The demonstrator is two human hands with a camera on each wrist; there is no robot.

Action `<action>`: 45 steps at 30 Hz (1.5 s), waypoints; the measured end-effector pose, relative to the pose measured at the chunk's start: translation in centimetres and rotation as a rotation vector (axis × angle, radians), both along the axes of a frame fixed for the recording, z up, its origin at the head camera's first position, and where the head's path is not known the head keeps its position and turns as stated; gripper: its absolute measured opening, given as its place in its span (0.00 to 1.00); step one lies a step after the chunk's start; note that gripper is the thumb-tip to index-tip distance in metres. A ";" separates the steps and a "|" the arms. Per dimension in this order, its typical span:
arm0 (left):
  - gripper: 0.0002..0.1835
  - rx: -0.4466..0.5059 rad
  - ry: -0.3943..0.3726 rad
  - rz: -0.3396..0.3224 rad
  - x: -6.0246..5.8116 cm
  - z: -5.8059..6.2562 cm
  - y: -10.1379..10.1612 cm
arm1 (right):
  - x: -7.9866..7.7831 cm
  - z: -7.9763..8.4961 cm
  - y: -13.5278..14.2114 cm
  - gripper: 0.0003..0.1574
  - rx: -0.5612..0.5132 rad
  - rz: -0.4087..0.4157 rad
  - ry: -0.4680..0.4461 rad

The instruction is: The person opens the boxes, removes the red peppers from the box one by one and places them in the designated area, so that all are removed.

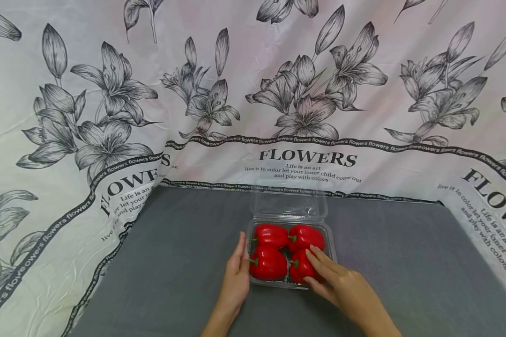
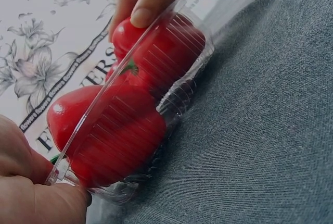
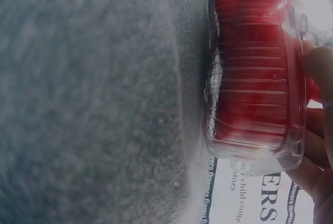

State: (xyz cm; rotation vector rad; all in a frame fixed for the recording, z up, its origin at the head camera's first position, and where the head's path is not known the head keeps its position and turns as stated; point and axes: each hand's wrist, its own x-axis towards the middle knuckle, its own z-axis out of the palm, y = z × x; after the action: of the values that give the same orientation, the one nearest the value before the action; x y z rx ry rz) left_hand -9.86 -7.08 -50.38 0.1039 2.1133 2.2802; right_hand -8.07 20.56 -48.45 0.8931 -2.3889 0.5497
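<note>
A clear plastic clamshell container (image 1: 270, 282) holds several glossy red bell peppers with green stems, laid in two rows. At the near right corner, a bell pepper (image 1: 299, 270) has my right hand (image 1: 341, 283) on it, fingers over its top and thumb at its near side. My left hand (image 1: 236, 271) is at the container's left side; in the left wrist view its thumb and finger pinch the rim. Beside that hand sits the near left pepper (image 1: 269, 264). Behind it lie the far left pepper (image 1: 271, 235) and far right pepper (image 1: 307, 236).
The container's hinged transparent lid (image 1: 288, 206) stands raised at the back. Grey cloth (image 1: 185, 252) covers the table. Behind and at the sides hangs a white curtain (image 1: 219, 159) printed with flowers and lettering.
</note>
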 end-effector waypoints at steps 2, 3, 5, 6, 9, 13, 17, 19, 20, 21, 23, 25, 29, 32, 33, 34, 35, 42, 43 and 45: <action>0.31 -0.003 0.001 0.000 0.0 0.0 0.0 | 0.0 -0.1 0.1 0.40 -0.011 -0.002 -0.006; 0.31 -0.006 0.001 0.000 0.0 0.1 0.0 | 0.0 -0.1 0.2 0.40 -0.020 -0.002 -0.013; 0.31 -0.013 0.000 -0.001 0.1 0.1 0.0 | 0.1 -0.1 0.3 0.41 -0.048 0.000 -0.020; 0.31 -0.016 -0.002 0.000 0.1 0.1 0.0 | 0.1 -0.2 0.4 0.42 -0.063 0.002 -0.026; 0.31 -0.019 -0.002 0.001 0.1 0.1 0.0 | 0.2 -0.2 0.5 0.42 -0.099 0.005 -0.054; 0.31 -0.018 0.000 0.001 0.1 0.0 0.1 | 0.2 -0.2 0.6 0.42 -0.120 0.004 -0.076; 0.32 -0.016 0.000 -0.003 0.0 0.0 0.1 | 0.2 -0.2 0.7 0.42 -0.138 -0.002 -0.125; 0.31 -0.014 -0.003 -0.004 0.0 0.0 0.1 | 0.2 -0.2 0.8 0.43 -0.149 -0.005 -0.161; 0.31 -0.012 -0.005 -0.004 0.1 0.0 0.1 | 0.2 -0.2 0.8 0.44 -0.155 -0.008 -0.181; 0.31 -0.012 -0.006 -0.002 0.1 0.0 0.1 | 0.2 -0.2 0.8 0.45 -0.159 -0.011 -0.192; 0.31 -0.012 -0.007 0.002 0.1 0.0 0.1 | 0.2 -0.1 0.8 0.46 -0.169 -0.012 -0.201; 0.31 -0.012 -0.004 0.006 0.1 0.0 0.2 | 0.2 0.0 0.8 0.47 -0.180 -0.010 -0.199; 0.31 -0.012 0.004 0.010 0.0 0.0 0.2 | 0.2 0.2 0.6 0.48 -0.210 -0.018 -0.183; 0.31 -0.009 0.011 0.010 0.0 -0.1 0.2 | 0.3 0.4 0.6 0.48 -0.240 -0.038 -0.185; 0.31 -0.007 0.012 0.009 0.0 -0.1 0.2 | 0.3 0.4 0.5 0.48 -0.249 -0.045 -0.189; 0.31 -0.004 0.012 0.009 0.0 -0.1 0.2 | 0.3 0.5 0.5 0.48 -0.255 -0.052 -0.197; 0.31 -0.002 0.013 0.009 0.0 -0.1 0.2 | 0.3 0.5 0.5 0.48 -0.257 -0.058 -0.201; 0.31 0.001 0.007 0.018 -0.1 -0.1 0.2 | 0.3 0.8 0.6 0.48 -0.262 -0.068 -0.220; 0.31 -0.001 0.006 0.019 0.0 -0.1 0.2 | 0.3 0.9 0.7 0.47 -0.266 -0.067 -0.223; 0.31 -0.004 0.007 0.019 0.0 -0.1 0.2 | 0.3 1.0 0.7 0.46 -0.278 -0.069 -0.229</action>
State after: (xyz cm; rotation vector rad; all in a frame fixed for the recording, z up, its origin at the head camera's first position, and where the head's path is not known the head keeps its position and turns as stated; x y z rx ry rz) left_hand -9.82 -6.83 -50.52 0.0916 2.1310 2.2900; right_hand -7.77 21.29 -47.45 0.6529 -2.4510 0.9737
